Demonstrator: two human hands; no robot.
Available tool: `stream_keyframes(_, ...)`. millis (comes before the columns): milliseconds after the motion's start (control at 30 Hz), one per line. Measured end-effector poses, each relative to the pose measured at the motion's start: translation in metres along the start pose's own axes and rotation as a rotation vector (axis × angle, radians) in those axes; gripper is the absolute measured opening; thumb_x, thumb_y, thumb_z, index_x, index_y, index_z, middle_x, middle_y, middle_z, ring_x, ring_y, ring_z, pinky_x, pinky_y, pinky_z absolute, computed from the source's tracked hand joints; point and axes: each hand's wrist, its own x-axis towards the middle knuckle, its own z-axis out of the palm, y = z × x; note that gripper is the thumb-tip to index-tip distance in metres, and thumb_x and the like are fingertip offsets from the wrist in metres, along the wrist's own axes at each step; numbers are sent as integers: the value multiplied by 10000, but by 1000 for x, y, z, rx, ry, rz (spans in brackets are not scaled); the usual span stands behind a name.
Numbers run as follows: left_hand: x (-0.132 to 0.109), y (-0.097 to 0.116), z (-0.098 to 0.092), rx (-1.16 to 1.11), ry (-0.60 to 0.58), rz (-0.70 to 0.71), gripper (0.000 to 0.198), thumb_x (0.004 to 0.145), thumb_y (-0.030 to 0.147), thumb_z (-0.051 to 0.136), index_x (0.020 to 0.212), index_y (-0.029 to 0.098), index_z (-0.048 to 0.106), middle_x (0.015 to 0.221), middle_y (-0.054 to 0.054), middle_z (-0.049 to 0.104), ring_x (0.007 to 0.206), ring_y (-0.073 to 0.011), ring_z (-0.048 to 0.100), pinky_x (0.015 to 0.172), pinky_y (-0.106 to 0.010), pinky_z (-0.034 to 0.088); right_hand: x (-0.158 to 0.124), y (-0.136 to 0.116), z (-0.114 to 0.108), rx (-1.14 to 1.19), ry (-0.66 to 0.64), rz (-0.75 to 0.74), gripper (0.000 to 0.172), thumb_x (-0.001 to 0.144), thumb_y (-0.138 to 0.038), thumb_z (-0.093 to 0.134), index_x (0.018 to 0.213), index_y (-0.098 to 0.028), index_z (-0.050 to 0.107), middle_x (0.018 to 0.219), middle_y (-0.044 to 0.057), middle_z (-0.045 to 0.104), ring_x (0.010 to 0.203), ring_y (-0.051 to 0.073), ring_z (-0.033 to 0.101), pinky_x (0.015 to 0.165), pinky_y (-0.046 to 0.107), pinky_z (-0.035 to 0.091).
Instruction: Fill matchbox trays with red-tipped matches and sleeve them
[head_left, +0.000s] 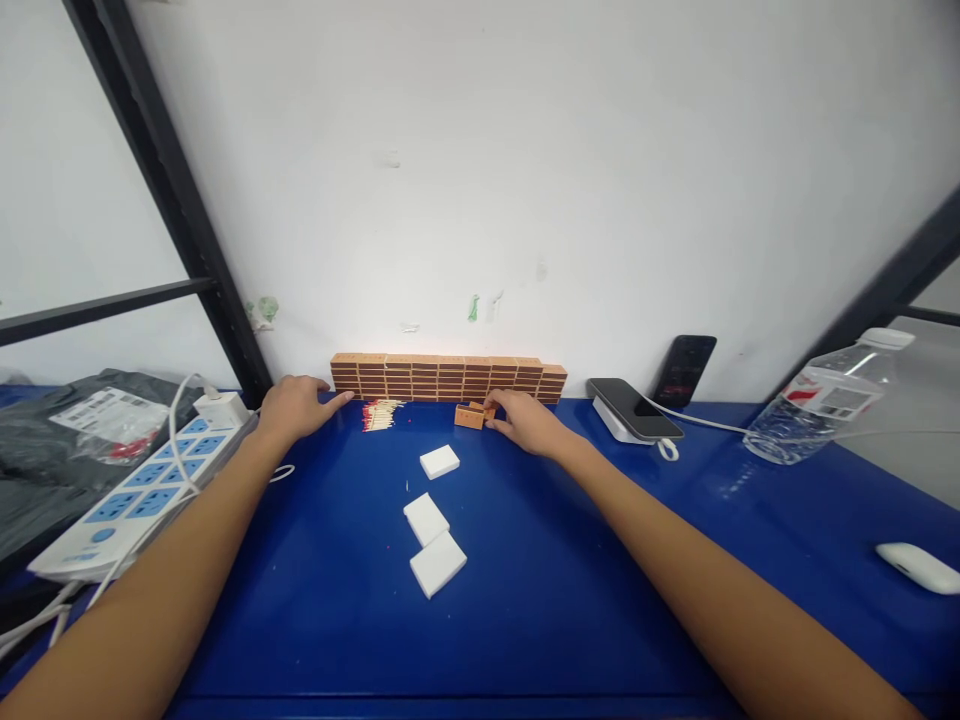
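Against the wall runs a low row of stacked matchboxes (450, 380), orange on top with brown striking sides facing me. My left hand (295, 408) rests at the left end of the stack, thumb stretched out and apart from the fingers, holding nothing. At the stack's right part, the fingers of my right hand (531, 424) close on a loose orange matchbox (470, 416) standing in front of it; the fingers partly hide its right side. A small heap of red-tipped matches (381, 414) lies before the stack. Nearer me are three flat white rectangular pieces (439, 461), two of them touching.
A power strip (142, 490) with white cables and a grey plastic bag (82, 440) lie left. On the right are a phone (634, 408) on a white block, another phone (684, 370) against the wall, a clear bottle (825, 400) and a white case (919, 568).
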Motion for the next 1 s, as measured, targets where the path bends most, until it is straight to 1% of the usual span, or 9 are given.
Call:
stream_keyframes(167,0,-1,1,-5,-3,-8,820,931,812,415,1210,160,827,1202,-195,801,1150,-415,712,879,-421,523,-1,16,-23,243,45,63,301,977,-329,664,1245,-196,635,1219,114,733,842,182,662,798,350,558)
stream_keyframes(267,0,-1,1,-13,6,-11,823,927,808,429,1244,155,818,1220,-195,798,1160,-414,709,889,-423,526,-3,27,-41,351,130,40,390,952,-336,663,1319,-208,627,1270,115,706,856,175,661,869,397,596)
stream_keyframes(333,0,-1,1,-16,9,-5,813,930,799,430,1233,154,821,1225,-193,797,1161,-408,710,893,-422,530,-4,32,-50,413,178,40,444,924,-344,684,1344,-208,635,1177,96,712,895,195,677,915,432,612)
stream_keyframes(433,0,-1,1,-19,8,-6,808,929,796,431,1215,152,826,1217,-195,798,1162,-413,709,894,-428,535,-6,36,-57,515,189,79,483,887,-390,714,1336,-221,668,1043,74,688,935,234,696,848,439,653)
stream_keyframes(500,0,-1,1,-23,13,-9,810,928,795,436,1224,149,824,1217,-198,798,1167,-418,707,903,-429,534,-7,37,-58,560,175,104,487,866,-413,730,1316,-232,686,1032,72,677,922,240,698,784,426,666)
stream_keyframes(633,0,-3,3,-19,21,0,800,934,796,427,1215,162,827,1199,-196,803,1156,-412,712,916,-424,528,-9,38,-57,484,143,89,479,876,-401,721,1314,-211,690,1058,84,704,866,218,690,756,399,642)
stream_keyframes(800,0,-3,3,-26,26,-2,798,925,791,443,1226,154,819,1206,-190,801,1159,-416,707,884,-424,524,-9,33,-49,217,-102,111,434,873,-376,764,1259,-181,732,962,81,772,759,202,683,722,358,582)
stream_keyframes(900,1,-2,1,-33,11,-10,710,929,746,458,1136,175,827,1143,-163,814,1103,-394,721,836,-418,518,-9,25,-44,186,-153,94,416,850,-354,810,1227,-187,755,1134,129,796,833,220,710,770,362,588)
stream_keyframes(1000,1,0,-1,-46,-13,-45,622,913,719,492,1047,208,819,1071,-129,818,1042,-370,730,770,-412,506,-9,17,-40,203,-109,74,380,862,-354,812,1201,-187,769,1266,159,772,921,239,718,818,368,597)
